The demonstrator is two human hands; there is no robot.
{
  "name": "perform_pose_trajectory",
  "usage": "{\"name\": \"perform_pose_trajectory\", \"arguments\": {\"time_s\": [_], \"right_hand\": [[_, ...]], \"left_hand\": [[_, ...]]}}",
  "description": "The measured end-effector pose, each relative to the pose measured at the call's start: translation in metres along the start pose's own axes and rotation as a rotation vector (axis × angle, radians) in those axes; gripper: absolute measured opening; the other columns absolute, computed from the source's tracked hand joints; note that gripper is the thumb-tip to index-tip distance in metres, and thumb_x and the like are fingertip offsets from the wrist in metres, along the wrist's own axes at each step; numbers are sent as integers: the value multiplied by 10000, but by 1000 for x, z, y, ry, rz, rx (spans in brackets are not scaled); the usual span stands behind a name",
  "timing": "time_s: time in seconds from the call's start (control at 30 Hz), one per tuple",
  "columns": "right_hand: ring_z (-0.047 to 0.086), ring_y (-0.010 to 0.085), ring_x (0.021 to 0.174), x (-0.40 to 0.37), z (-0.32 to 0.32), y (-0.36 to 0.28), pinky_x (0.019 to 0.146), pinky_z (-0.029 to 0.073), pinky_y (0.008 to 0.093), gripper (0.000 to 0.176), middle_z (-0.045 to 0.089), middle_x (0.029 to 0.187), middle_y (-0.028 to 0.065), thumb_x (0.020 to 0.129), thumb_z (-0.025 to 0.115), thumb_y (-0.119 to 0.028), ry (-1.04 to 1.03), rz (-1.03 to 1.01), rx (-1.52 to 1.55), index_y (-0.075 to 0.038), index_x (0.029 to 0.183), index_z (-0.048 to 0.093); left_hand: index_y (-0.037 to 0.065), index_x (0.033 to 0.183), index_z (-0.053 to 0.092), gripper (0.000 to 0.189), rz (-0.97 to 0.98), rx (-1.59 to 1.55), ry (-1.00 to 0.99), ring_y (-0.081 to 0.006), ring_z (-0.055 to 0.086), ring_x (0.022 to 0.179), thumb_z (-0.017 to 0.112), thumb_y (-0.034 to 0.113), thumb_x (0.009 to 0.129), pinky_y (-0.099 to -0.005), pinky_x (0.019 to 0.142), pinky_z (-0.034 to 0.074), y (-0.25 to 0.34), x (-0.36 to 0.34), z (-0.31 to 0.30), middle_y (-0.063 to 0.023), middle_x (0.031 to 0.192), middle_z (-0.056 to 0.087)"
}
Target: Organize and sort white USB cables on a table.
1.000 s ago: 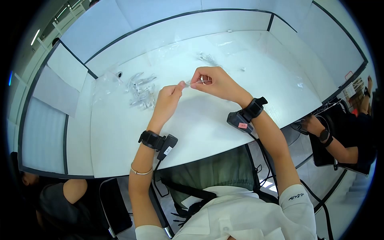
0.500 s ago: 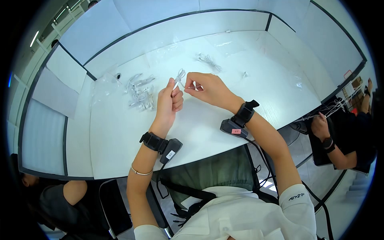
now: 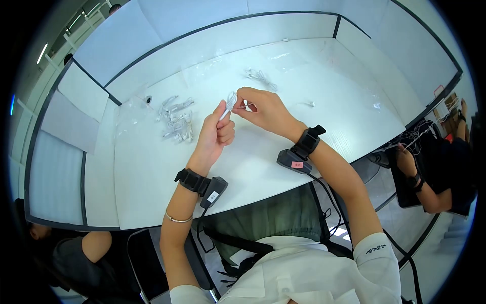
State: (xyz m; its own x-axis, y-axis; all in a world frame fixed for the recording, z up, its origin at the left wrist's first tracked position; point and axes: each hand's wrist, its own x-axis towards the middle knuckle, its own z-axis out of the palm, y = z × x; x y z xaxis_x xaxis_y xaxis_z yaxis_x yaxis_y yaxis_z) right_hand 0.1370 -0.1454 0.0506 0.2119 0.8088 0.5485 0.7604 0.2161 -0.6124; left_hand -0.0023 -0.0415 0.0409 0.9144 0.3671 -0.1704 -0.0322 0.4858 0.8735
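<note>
- Left hand (image 3: 216, 130): thumb and curled fingers gripping a coiled white cable (image 3: 231, 99) above the tabletop (image 3: 162, 182), well in from its near edge.
- Right hand (image 3: 266, 107): fingertips pinching a thin strand (image 3: 246, 105) beside the coil.
- Cable pile (image 3: 177, 121) toward the left edge.
- Cable bundle (image 3: 261, 78) toward the far edge.

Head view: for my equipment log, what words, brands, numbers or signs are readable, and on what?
None readable.
White rectangular label on the left wrist's black plastic device: too small.
Pink rectangular label on the right wrist's black plastic device: too small.
Dark scrawl on the white fabric sleeve: blurred.
</note>
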Motion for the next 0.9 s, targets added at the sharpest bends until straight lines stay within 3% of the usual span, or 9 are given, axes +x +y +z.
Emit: {"name": "perform_pose_trajectory", "arguments": {"time_s": [0.17, 0.27, 0.3, 0.4, 0.47, 0.57, 0.67, 0.9], "right_hand": [[460, 126, 571, -1, -3, -3, 516, 362, 247, 141, 527, 664, 16, 784, 633, -124, -35, 59, 49, -71, 827, 510], [505, 161, 571, 0, -2, 11, 541, 404, 285, 176, 576, 653, 38, 778, 628, -167, -118, 24, 247, -97, 893, 515], [406, 80, 584, -1, -6, 8, 555, 347, 229, 101, 509, 621, -25, 780, 593, -88, -187, 95, 295, -72, 859, 533], [402, 74, 579, 1, -19, 8, 555, 343, 224, 95, 511, 625, -31, 780, 571, -83, -356, 173, 273, -77, 873, 551], [356, 73, 531, -1, -12, 18, 523, 306, 228, 78, 409, 574, -44, 755, 584, -107, -322, 32, 282, -85, 830, 578], [351, 89, 544, -1, -17, 5, 516, 292, 242, 116, 324, 571, -24, 690, 608, -122, -377, 130, 118, -94, 801, 586], [352, 96, 553, 0, -11, 10, 516, 294, 250, 135, 337, 585, -16, 670, 583, -77, -325, 77, 113, -88, 805, 582], [387, 87, 589, 1, -9, 5, 570, 335, 237, 139, 419, 614, -8, 707, 528, -46, -267, 29, 232, -60, 838, 573]], "left_hand": [[172, 573, 223, 488, -15, 70, -68, -64, 132, 427, 428, 431, 932, -241, 417, 128, 2, -1, -5, 76, 488, 148], [171, 574, 225, 487, 9, 191, -148, -59, 138, 420, 429, 429, 932, -240, 411, 123, 5, -3, -8, 79, 482, 157], [169, 571, 230, 485, 6, 246, -148, -54, 152, 419, 445, 413, 930, -240, 404, 116, 7, -3, -10, 80, 483, 180], [182, 541, 245, 503, -90, 520, -212, -44, 164, 425, 517, 416, 893, -238, 399, 113, 12, -7, -7, 81, 480, 212], [169, 541, 284, 490, -155, 650, -207, -34, 180, 435, 536, 408, 886, -238, 403, 118, 9, -6, -5, 89, 495, 237], [140, 544, 331, 471, -144, 839, -213, -37, 207, 452, 530, 387, 893, -240, 417, 149, 3, -4, -7, 85, 505, 254], [108, 557, 375, 453, 7, 962, -209, -47, 226, 480, 522, 367, 897, -249, 441, 185, -4, 0, -10, 77, 516, 269], [18, 590, 471, 459, 153, 1075, -41, -109, 350, 478, 509, 361, 893, -296, 472, 286, -15, 8, -19, 0, 496, 397]]}}
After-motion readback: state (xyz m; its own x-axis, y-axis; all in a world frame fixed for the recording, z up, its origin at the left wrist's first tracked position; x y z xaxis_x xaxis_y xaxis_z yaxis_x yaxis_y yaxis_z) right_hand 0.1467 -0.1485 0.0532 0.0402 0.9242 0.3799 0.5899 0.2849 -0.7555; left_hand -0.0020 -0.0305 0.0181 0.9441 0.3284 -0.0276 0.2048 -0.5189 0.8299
